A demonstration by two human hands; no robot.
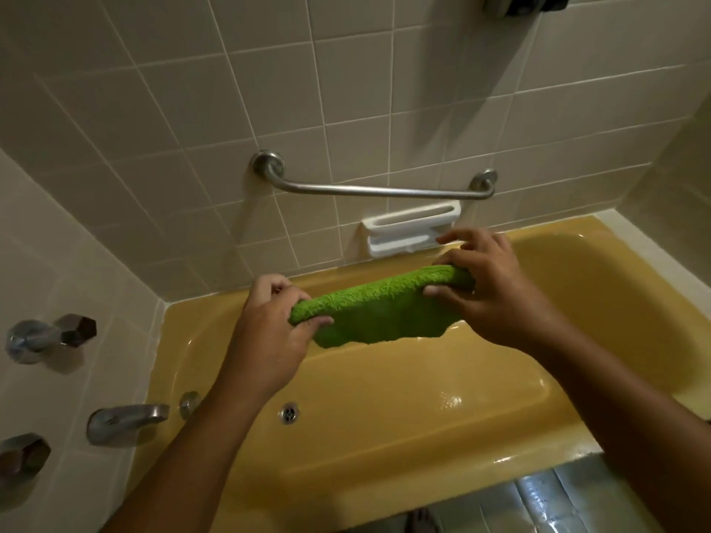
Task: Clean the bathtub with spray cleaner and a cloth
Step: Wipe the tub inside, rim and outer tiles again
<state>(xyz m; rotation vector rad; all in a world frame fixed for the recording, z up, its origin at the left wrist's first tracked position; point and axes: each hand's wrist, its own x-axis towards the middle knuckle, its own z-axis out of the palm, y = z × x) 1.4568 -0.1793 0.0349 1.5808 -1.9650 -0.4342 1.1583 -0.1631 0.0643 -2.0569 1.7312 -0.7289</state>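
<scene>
A green fluffy cloth (379, 307) is stretched between both hands in the air above the yellow bathtub (404, 448). My left hand (269, 325) pinches its left end. Around its right end, my right hand (488, 286) is closed, with the index finger raised. The cloth sags a little in the middle and hangs over the tub's far rim. The tub's inner surface looks wet and shiny. No spray cleaner is in view.
A metal grab bar (369, 189) and a white soap dish (409, 230) are fixed to the tiled back wall. The spout (129, 419), two tap handles (46, 336) and the drain (289, 412) are at the left end. Grey floor tiles (558, 502) lie below.
</scene>
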